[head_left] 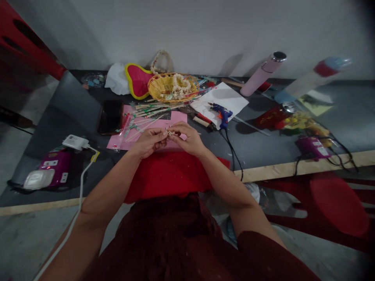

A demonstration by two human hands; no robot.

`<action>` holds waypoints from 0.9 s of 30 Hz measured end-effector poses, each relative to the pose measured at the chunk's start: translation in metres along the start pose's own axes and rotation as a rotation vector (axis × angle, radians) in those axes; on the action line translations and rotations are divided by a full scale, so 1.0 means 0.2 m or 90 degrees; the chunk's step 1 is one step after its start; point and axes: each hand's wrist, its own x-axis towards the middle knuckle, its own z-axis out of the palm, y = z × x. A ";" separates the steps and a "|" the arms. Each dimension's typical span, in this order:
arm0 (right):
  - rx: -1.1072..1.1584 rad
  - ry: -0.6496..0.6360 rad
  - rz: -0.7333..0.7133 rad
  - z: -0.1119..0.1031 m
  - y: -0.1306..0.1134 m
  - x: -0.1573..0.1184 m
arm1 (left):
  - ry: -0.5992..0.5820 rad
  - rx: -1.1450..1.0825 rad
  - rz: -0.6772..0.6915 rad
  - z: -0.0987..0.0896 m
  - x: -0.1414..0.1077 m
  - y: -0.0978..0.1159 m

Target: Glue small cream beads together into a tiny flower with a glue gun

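Between my two hands, above the pink paper (161, 124), is a small cluster of pale beads (170, 133). My left hand (150, 141) pinches it from the left with thumb and fingers. From the other side my right hand (187, 136) closes its fingertips on the same cluster. How the beads are joined is too small to make out. Thin sticks with green ends (149, 111) lie just beyond my hands. A wicker basket (155, 88) behind them holds more strings of pale beads (180, 86).
A blue glue gun (221, 113) rests on white paper (234, 97) to the right. A phone (110, 117) lies left, near a purple power socket (57, 168) and white charger (75, 142). A pink flask (260, 76) stands at the wall. Red cloth (175, 173) covers the near edge.
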 end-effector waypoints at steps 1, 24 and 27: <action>-0.003 0.002 -0.001 0.00 0.00 0.00 | 0.000 0.007 -0.002 0.00 0.00 0.00; 0.005 0.015 -0.023 0.03 0.02 -0.01 | 0.012 -0.003 0.017 0.01 -0.01 0.01; 0.026 0.037 -0.047 0.04 0.02 -0.01 | 0.022 -0.003 0.023 0.02 -0.01 0.01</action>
